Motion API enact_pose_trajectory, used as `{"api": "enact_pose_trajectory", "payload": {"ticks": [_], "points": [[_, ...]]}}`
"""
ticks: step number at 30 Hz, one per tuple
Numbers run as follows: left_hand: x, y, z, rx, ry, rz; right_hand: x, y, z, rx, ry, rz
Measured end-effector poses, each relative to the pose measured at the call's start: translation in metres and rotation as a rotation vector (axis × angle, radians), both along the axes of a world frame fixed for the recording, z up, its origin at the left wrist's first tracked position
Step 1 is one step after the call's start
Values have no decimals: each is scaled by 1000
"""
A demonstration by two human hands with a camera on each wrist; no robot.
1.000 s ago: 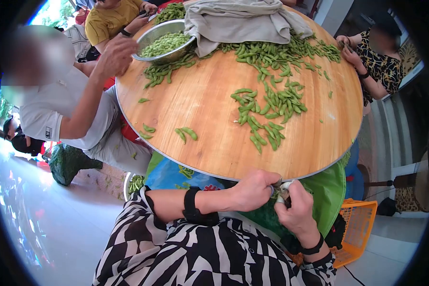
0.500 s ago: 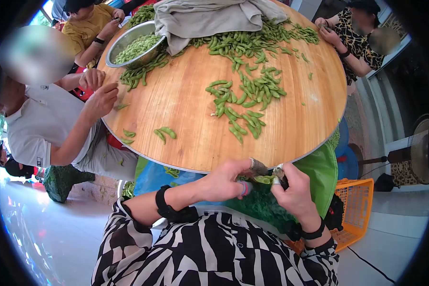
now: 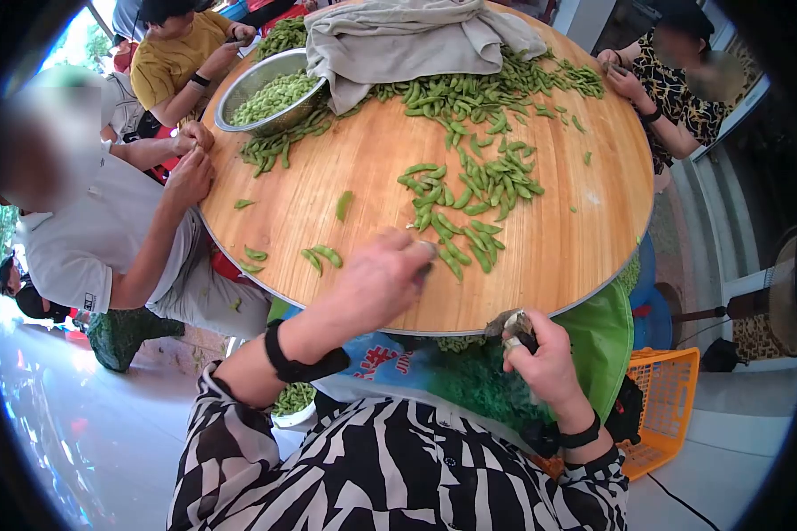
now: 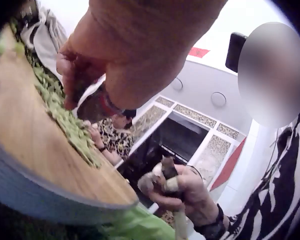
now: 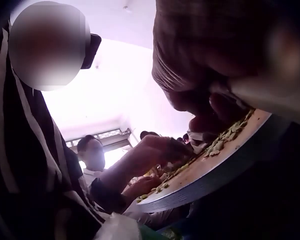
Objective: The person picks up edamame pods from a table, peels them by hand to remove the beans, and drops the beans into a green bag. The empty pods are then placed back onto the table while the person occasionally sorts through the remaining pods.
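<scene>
My left hand (image 3: 385, 279) is over the wooden table, its fingertips beside the nearest loose soybean pods (image 3: 483, 252). A dark cover wraps one of its fingertips, and the left wrist view shows the fingers bent downward beside the green pods (image 4: 65, 120). By the table's front edge, my right hand (image 3: 545, 358) has its thumb and fingers bent close together, with grey and white wraps on the fingertips. In the left wrist view these wraps show on the right hand (image 4: 182, 192) too; I cannot tell whether a pod is between them. A single pod (image 3: 344, 205) lies farther left.
A metal colander (image 3: 230, 102) of shelled beans and a grey cloth (image 3: 416, 40) sit at the back with more pods. Other people sit around the round table (image 3: 328, 239). Below the edge are a plastic sheet (image 3: 602, 332), a white bucket (image 3: 294, 411) and an orange crate (image 3: 669, 398).
My hands were together at the table edge with a pod between them; the left has moved forward and left over the table, while the right stays near the edge. A lone pod now shows at left.
</scene>
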State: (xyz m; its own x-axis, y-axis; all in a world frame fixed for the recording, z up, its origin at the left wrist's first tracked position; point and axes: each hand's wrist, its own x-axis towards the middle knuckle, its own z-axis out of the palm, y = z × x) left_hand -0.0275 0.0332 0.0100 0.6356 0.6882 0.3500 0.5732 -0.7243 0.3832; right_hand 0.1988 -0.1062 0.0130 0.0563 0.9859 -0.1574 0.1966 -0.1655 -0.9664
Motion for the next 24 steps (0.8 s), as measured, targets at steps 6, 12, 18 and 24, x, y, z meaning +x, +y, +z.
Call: {"api": "enact_pose_trajectory", "payload": {"ticks": [6, 12, 18, 24], "points": [[41, -7, -18, -199, 11, -115, 5, 1, 7, -128, 166, 15], [35, 0, -36, -155, -91, -69, 5, -1, -5, -136, 250, 75], [36, -3, -33, -74, -92, 27, -4, 5, 2, -128, 172, 127], [30, 8, -26, -271, -199, 75, -5, 1, -3, -111, 225, -3]]}}
